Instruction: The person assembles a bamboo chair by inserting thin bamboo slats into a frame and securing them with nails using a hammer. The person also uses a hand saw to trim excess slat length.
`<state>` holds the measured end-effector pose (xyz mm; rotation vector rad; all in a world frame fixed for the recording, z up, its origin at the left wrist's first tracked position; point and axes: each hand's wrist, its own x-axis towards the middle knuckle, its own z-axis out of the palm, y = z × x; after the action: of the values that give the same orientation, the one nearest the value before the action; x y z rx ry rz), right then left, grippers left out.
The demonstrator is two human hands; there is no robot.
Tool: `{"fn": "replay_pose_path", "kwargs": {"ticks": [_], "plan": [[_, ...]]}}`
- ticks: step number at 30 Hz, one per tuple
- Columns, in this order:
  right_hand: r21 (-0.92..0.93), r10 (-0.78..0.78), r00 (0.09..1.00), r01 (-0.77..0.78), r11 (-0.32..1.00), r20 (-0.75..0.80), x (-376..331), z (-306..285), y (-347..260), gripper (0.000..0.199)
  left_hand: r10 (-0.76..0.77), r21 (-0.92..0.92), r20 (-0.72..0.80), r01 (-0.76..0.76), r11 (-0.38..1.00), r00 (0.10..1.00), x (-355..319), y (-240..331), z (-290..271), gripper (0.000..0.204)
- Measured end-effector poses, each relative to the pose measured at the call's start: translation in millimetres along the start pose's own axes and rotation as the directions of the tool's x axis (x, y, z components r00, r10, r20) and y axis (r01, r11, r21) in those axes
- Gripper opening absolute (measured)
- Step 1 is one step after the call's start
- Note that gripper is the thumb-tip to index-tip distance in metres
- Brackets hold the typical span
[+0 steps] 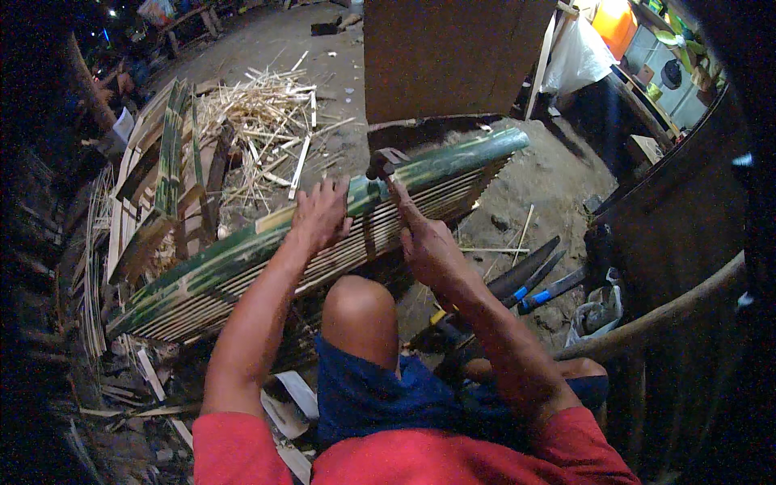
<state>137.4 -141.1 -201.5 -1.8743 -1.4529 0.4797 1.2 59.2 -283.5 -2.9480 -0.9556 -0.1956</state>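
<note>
There is one green pole (453, 158), lying slantwise before the person, its right end farther off than its left. One row of slats (347, 255) runs along its near side, too many and too close-set to count. One hammer (396, 179) is at the pole, right of its middle. Two blue-marked tools (553, 291) lie on the ground nearer than the pole's right end, and one heap of shavings (263, 113) lies beyond its left half. One white bag (578, 61) and one orange container (613, 28) are far beyond its right end.

The right forearm partly covers a yellow thing (439, 315) on the pole's near side; its kind is unclear. The container is cut off at the top, and darkness swallows the ground left of the pole.

The right hand (428, 246) is closed round the hammer's handle. The left hand (322, 214) lies palm down on the pole, fingers slightly spread; whether it clasps or merely rests, I cannot tell.
</note>
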Motion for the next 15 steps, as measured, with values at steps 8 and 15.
{"fn": "replay_pose_path", "kwargs": {"ticks": [8, 15], "plan": [[-0.019, -0.069, 0.964, 0.067, 0.998, -0.256, -0.3, 6.5, 12.7, 0.077, 0.01, -0.013, 0.005, -0.01, 1.0, 1.0, 1.2, -0.7, -3.1, 0.083], [0.005, -0.188, 0.954, 0.194, 0.981, -0.232, -1.2, 0.8, 14.6, 0.082, 0.027, 0.028, -0.048, -0.026, 0.999, 0.999, 0.4, -3.2, 2.3, 0.083]]}}
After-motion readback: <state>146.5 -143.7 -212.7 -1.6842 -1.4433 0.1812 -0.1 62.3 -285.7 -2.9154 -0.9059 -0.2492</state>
